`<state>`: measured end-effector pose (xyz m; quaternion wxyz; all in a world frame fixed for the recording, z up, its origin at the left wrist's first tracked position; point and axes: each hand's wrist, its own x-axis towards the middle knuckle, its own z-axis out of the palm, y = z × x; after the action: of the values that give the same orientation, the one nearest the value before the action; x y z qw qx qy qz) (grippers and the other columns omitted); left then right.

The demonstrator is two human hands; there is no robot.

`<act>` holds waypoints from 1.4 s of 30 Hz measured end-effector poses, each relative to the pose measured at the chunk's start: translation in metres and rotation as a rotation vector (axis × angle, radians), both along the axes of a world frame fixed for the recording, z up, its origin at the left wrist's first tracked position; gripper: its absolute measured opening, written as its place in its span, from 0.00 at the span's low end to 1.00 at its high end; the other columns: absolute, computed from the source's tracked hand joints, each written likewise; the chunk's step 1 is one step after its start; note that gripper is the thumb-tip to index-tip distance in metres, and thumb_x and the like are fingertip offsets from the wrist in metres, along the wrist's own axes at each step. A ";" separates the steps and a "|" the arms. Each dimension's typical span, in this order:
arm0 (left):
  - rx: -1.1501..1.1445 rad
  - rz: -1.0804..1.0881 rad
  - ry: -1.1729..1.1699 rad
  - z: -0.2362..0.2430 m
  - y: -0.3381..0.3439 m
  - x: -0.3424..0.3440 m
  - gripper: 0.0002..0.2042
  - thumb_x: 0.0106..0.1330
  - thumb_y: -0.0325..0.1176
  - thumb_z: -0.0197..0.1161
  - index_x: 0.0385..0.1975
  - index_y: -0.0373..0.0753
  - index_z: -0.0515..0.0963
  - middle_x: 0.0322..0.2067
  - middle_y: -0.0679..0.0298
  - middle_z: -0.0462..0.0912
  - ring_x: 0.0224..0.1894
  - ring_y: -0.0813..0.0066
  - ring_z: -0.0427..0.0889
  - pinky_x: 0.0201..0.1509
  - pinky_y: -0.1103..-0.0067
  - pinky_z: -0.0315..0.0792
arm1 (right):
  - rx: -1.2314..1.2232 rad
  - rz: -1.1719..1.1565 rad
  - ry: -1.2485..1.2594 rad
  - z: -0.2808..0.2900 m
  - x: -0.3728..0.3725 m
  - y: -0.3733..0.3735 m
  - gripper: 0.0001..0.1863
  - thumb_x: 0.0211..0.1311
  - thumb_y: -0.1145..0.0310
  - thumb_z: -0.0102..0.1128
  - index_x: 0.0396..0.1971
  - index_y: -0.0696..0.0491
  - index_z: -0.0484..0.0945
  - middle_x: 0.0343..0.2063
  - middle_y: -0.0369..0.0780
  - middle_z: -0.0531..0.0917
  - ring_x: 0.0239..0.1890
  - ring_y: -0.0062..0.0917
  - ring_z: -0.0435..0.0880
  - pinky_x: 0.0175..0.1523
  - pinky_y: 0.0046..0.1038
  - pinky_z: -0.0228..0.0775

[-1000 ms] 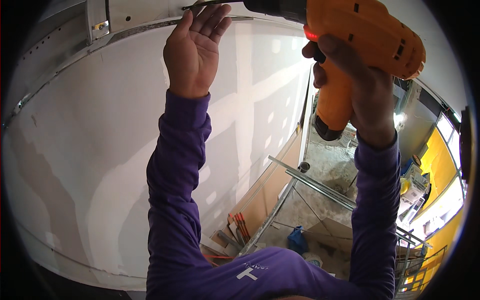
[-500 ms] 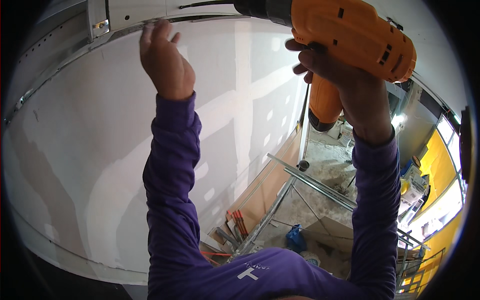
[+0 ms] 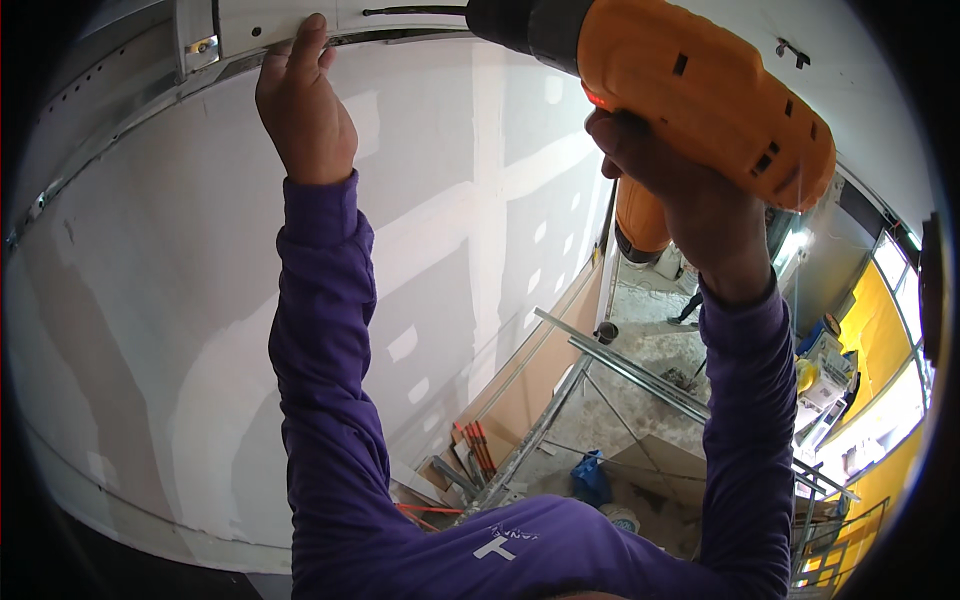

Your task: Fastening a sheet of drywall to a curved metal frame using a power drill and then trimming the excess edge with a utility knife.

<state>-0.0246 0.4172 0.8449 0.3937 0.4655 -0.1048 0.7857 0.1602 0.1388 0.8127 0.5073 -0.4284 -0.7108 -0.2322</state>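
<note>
My right hand [image 3: 690,190] grips an orange cordless drill [image 3: 700,100] raised overhead, its black chuck and long bit [image 3: 410,11] pointing left along the top of the wall. My left hand [image 3: 303,105] reaches up in a purple sleeve, fingers pressed against the white ceiling panel [image 3: 280,20] where it meets the metal track [image 3: 197,50]. The bit tip lies just right of my left fingertips. The white drywall [image 3: 180,300] with taped joints fills the left side.
Far below at the right are scaffold rails [image 3: 640,370], a dusty concrete floor, a blue bag [image 3: 592,475], orange-handled tools [image 3: 478,445] and stacked boards by the wall. Yellow wall and bright windows [image 3: 880,400] lie at the right edge.
My left hand shifted left along the ceiling edge and now presses the panel with its fingertips. The drill came closer and further left, its bit nearer my left hand.
</note>
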 end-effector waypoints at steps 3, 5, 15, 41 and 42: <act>0.022 -0.009 0.007 0.001 0.000 0.002 0.17 0.70 0.35 0.69 0.51 0.30 0.77 0.47 0.60 0.81 0.53 0.68 0.79 0.65 0.69 0.70 | 0.098 -0.345 -0.388 0.000 0.000 -0.005 0.14 0.63 0.69 0.73 0.46 0.57 0.85 0.33 0.37 0.87 0.31 0.20 0.86 0.40 0.25 0.82; 0.015 -0.013 0.005 0.002 -0.004 0.005 0.17 0.70 0.35 0.69 0.51 0.30 0.78 0.47 0.60 0.81 0.53 0.68 0.80 0.65 0.69 0.70 | 0.054 -0.345 -0.388 -0.004 -0.004 -0.011 0.15 0.64 0.68 0.72 0.48 0.57 0.85 0.36 0.38 0.87 0.35 0.23 0.86 0.43 0.27 0.81; -0.044 -0.093 0.138 -0.021 -0.046 -0.005 0.30 0.75 0.44 0.62 0.66 0.25 0.67 0.60 0.48 0.76 0.64 0.57 0.75 0.70 0.65 0.66 | -0.090 -0.122 -0.091 -0.014 -0.023 -0.021 0.19 0.69 0.66 0.67 0.57 0.57 0.82 0.53 0.44 0.85 0.57 0.34 0.85 0.62 0.37 0.79; 0.215 -0.250 0.328 -0.037 -0.094 -0.028 0.24 0.78 0.47 0.55 0.63 0.34 0.71 0.43 0.53 0.86 0.49 0.61 0.85 0.57 0.68 0.73 | -0.101 0.130 0.013 0.052 -0.073 -0.030 0.17 0.64 0.70 0.66 0.49 0.63 0.78 0.31 0.40 0.83 0.25 0.22 0.79 0.33 0.25 0.74; 0.217 -0.255 0.323 -0.037 -0.093 -0.027 0.24 0.78 0.47 0.55 0.63 0.34 0.71 0.43 0.53 0.86 0.49 0.61 0.85 0.57 0.68 0.73 | -0.099 0.124 -0.023 0.057 -0.075 -0.034 0.17 0.62 0.71 0.67 0.49 0.62 0.78 0.32 0.40 0.83 0.26 0.23 0.80 0.33 0.26 0.75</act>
<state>-0.0518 0.3238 0.8077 0.4491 0.6079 -0.1824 0.6289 0.0851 0.1053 0.8696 0.4908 -0.4053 -0.7523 -0.1698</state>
